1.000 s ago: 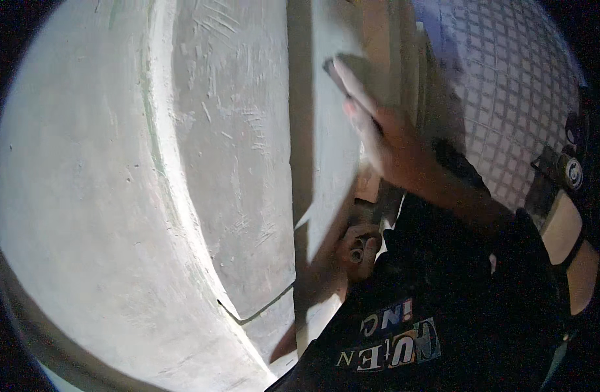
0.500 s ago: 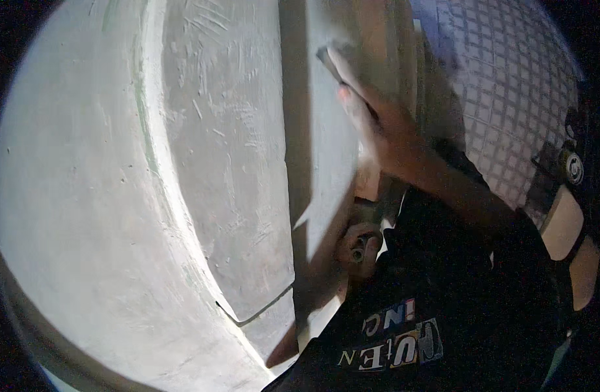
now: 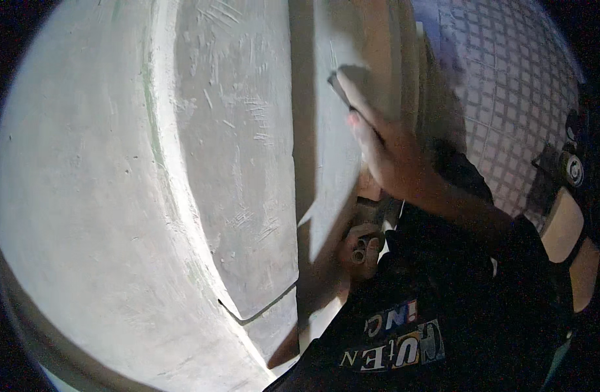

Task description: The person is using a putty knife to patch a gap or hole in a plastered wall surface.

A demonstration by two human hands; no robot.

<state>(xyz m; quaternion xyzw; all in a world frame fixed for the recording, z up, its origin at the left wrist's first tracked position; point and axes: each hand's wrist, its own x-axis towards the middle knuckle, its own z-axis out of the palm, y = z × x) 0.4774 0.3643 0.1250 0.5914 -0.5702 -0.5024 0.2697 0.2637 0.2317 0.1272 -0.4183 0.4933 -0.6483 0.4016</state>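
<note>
My right hand (image 3: 378, 140) reaches up to a pale plastered strip (image 3: 329, 150). Its fingers close on a thin, dark-edged flat tool (image 3: 340, 89) that looks like a scraper; most of it is hidden by the hand. The tool's edge lies at the strip's surface, though contact is hard to tell. Lower down, close to my black shirt, my left hand (image 3: 368, 260) is wrapped round a handle with a round, tube-like end (image 3: 359, 252). Just above it shows a tan flat piece (image 3: 369, 184), partly hidden; whether it joins the handle I cannot tell.
Left of the strip, a grey plastered panel (image 3: 238, 176) carries scratches and ridges. A bright curved band (image 3: 172, 173) separates it from a broad pale surface (image 3: 84, 196). Patterned tiles (image 3: 496, 85) lie at upper right; a cream rounded object (image 3: 563, 225) is at the right edge.
My right hand has moved down along the pale strip with the flat tool. My left hand stays by my shirt. The whole view has shifted slightly.
</note>
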